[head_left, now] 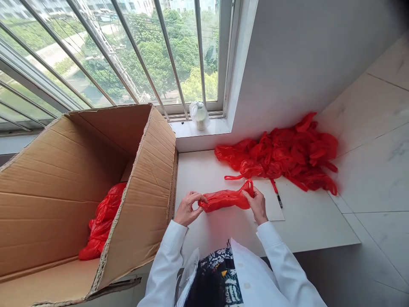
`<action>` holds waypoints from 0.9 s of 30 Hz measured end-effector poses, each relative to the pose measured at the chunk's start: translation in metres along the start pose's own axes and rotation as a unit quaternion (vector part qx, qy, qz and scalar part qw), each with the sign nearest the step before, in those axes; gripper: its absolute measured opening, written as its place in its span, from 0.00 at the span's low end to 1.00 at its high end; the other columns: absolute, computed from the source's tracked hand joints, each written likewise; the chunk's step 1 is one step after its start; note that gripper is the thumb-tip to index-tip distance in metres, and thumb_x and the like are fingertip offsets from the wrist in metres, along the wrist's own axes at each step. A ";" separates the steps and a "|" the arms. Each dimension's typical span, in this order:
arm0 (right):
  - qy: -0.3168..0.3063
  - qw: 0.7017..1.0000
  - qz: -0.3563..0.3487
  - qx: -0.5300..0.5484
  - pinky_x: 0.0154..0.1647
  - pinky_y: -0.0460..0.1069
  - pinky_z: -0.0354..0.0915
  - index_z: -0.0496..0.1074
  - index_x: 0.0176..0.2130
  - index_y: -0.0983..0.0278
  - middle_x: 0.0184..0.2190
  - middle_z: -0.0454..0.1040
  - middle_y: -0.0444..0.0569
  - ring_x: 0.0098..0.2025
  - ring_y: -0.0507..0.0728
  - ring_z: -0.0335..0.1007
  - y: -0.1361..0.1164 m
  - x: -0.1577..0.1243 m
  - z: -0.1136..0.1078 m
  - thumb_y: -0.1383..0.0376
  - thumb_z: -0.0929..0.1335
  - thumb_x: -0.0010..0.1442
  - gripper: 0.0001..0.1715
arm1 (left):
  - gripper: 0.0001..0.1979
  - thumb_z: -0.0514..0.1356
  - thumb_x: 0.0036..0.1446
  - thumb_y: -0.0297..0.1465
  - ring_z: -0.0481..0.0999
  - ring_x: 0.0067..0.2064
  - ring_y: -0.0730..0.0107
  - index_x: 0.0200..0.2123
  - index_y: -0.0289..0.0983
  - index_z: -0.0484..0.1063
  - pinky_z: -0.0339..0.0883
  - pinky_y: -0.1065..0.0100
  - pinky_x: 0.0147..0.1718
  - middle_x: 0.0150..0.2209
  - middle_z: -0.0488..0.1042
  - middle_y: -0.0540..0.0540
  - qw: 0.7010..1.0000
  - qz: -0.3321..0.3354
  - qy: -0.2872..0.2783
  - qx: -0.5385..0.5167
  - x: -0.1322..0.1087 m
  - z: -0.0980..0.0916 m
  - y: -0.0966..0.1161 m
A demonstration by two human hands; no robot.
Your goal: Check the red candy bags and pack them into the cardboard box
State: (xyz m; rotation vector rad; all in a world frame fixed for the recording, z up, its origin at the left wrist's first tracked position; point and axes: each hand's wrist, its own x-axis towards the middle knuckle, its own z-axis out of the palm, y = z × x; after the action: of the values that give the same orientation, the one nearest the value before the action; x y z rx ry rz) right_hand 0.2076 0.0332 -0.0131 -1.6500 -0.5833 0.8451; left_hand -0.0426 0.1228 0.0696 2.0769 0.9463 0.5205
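Stretched lengthwise between my two hands is a red plastic bag (225, 199), gathered into a long narrow strip just above the white table. My left hand (188, 208) pinches its left end between thumb and fingers. At the other end, beside the looped handle, my right hand (256, 204) grips the bag. A tangled heap of red plastic bags (281, 153) lies farther back on the right, against the wall. More red bags (107, 217) sit bundled inside the open cardboard box (150, 183) to my left.
A sheet of white paper (271, 211) and a black marker (279, 198) lie right of my right hand. On the window sill stands a small container wrapped in clear plastic (200, 116). Metal bars (166, 47) cross the window. The white table (319, 230) ends at the right.
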 end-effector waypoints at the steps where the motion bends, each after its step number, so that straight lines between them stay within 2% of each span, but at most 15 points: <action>1: 0.028 0.999 -0.006 -0.023 0.30 0.46 0.63 0.69 0.31 0.66 0.27 0.71 0.44 0.28 0.51 0.63 0.000 0.000 -0.004 0.52 0.70 0.48 0.19 | 0.05 0.58 0.51 0.29 0.67 0.34 0.68 0.29 0.40 0.75 0.63 0.67 0.38 0.26 0.72 0.49 0.999 0.011 0.005 0.044 -0.008 -0.003 0.003; 3: 0.066 0.997 -0.012 -0.041 0.29 0.45 0.61 0.70 0.30 0.66 0.25 0.70 0.43 0.27 0.50 0.61 0.001 0.001 -0.011 0.51 0.70 0.48 0.20 | 0.05 0.59 0.52 0.33 0.66 0.33 0.68 0.30 0.41 0.76 0.63 0.68 0.35 0.26 0.70 0.49 0.994 0.012 0.026 0.103 -0.022 -0.006 0.005; 5: 0.077 0.996 -0.016 -0.041 0.29 0.44 0.60 0.70 0.30 0.66 0.24 0.69 0.42 0.27 0.50 0.61 0.002 0.002 -0.017 0.50 0.70 0.47 0.21 | 0.06 0.60 0.52 0.36 0.67 0.31 0.70 0.31 0.41 0.75 0.63 0.70 0.32 0.27 0.67 0.49 0.993 0.001 0.050 0.109 -0.032 -0.002 0.004; 9: 0.029 0.998 -0.016 -0.057 0.30 0.46 0.62 0.69 0.36 0.66 0.30 0.72 0.47 0.30 0.52 0.65 -0.003 -0.003 -0.023 0.52 0.69 0.48 0.22 | 0.06 0.60 0.52 0.34 0.65 0.28 0.74 0.26 0.38 0.71 0.63 0.73 0.28 0.26 0.61 0.51 0.991 -0.013 0.109 0.071 -0.038 0.015 0.006; 11: 0.032 0.994 -0.032 -0.100 0.32 0.47 0.64 0.67 0.41 0.65 0.36 0.72 0.50 0.33 0.54 0.67 -0.014 -0.010 -0.025 0.55 0.68 0.49 0.22 | 0.08 0.61 0.51 0.32 0.64 0.28 0.74 0.23 0.38 0.67 0.63 0.73 0.28 0.27 0.59 0.51 0.991 -0.014 0.124 0.052 -0.037 0.023 0.009; 13: 0.059 0.979 -0.095 -0.168 0.36 0.50 0.65 0.66 0.45 0.64 0.41 0.71 0.51 0.36 0.55 0.67 -0.035 -0.020 -0.027 0.58 0.67 0.50 0.22 | 0.10 0.62 0.48 0.31 0.64 0.30 0.73 0.21 0.38 0.63 0.63 0.72 0.29 0.27 0.59 0.51 0.992 -0.008 0.122 0.038 -0.037 0.030 0.011; 15: 0.058 0.951 -0.194 -0.232 0.43 0.53 0.64 0.66 0.45 0.62 0.42 0.70 0.52 0.40 0.57 0.66 -0.061 -0.031 -0.027 0.63 0.65 0.53 0.18 | 0.13 0.64 0.45 0.29 0.65 0.34 0.71 0.19 0.37 0.61 0.65 0.71 0.32 0.30 0.62 0.49 0.993 -0.003 0.111 0.032 -0.038 0.035 0.012; 16: 0.029 0.936 -0.245 -0.252 0.46 0.54 0.63 0.67 0.43 0.62 0.42 0.70 0.51 0.42 0.57 0.66 -0.073 -0.035 -0.024 0.65 0.64 0.54 0.15 | 0.14 0.65 0.43 0.29 0.66 0.36 0.69 0.19 0.37 0.60 0.66 0.70 0.35 0.32 0.63 0.48 0.994 -0.003 0.102 0.027 -0.039 0.037 0.012; 18: -0.096 0.904 -0.315 -0.274 0.49 0.54 0.62 0.70 0.40 0.60 0.40 0.71 0.50 0.45 0.57 0.66 -0.091 -0.040 -0.012 0.69 0.60 0.58 0.13 | 0.14 0.66 0.42 0.29 0.68 0.43 0.65 0.19 0.37 0.60 0.67 0.67 0.40 0.41 0.66 0.44 0.997 -0.004 0.079 0.011 -0.043 0.042 0.011; 20: -0.261 0.858 -0.328 -0.297 0.46 0.51 0.62 0.72 0.39 0.60 0.38 0.72 0.49 0.43 0.56 0.67 -0.092 -0.037 0.007 0.71 0.58 0.59 0.16 | 0.14 0.66 0.43 0.29 0.66 0.50 0.61 0.19 0.37 0.60 0.66 0.63 0.46 0.49 0.64 0.42 0.998 -0.003 0.058 0.001 -0.047 0.046 0.010; 22: -0.371 0.801 -0.306 -0.356 0.45 0.50 0.62 0.72 0.38 0.61 0.36 0.73 0.49 0.40 0.56 0.68 -0.075 -0.026 0.027 0.73 0.59 0.58 0.16 | 0.14 0.66 0.43 0.28 0.64 0.54 0.58 0.20 0.37 0.61 0.65 0.61 0.50 0.53 0.62 0.41 0.999 -0.001 0.043 -0.001 -0.051 0.049 0.009; 24: -0.392 0.755 -0.278 -0.446 0.48 0.53 0.59 0.73 0.35 0.62 0.37 0.74 0.50 0.43 0.58 0.67 -0.049 -0.011 0.040 0.73 0.64 0.52 0.11 | 0.15 0.66 0.43 0.27 0.63 0.57 0.57 0.19 0.37 0.60 0.64 0.60 0.52 0.56 0.60 0.40 0.999 -0.006 0.035 0.000 -0.056 0.049 0.006; 25: -0.380 0.746 -0.263 -0.480 0.49 0.54 0.59 0.73 0.36 0.62 0.39 0.73 0.52 0.45 0.60 0.67 -0.035 -0.003 0.042 0.73 0.68 0.47 0.14 | 0.15 0.66 0.43 0.27 0.62 0.58 0.57 0.18 0.37 0.59 0.63 0.60 0.53 0.57 0.60 0.39 0.999 -0.012 0.036 0.001 -0.058 0.048 0.004; 27: -0.343 0.756 -0.229 -0.509 0.48 0.55 0.60 0.72 0.42 0.62 0.47 0.70 0.55 0.48 0.65 0.65 -0.012 0.010 0.036 0.71 0.73 0.37 0.28 | 0.17 0.67 0.43 0.28 0.61 0.59 0.56 0.18 0.38 0.58 0.62 0.58 0.55 0.58 0.59 0.38 0.998 -0.030 0.055 0.000 -0.061 0.043 0.000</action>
State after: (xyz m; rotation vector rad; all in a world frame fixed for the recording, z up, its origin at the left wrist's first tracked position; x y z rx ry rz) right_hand 0.1863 0.0658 -0.0076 -1.9207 -2.1821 0.7742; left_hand -0.0546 0.0552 0.0399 2.0298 1.0686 0.6082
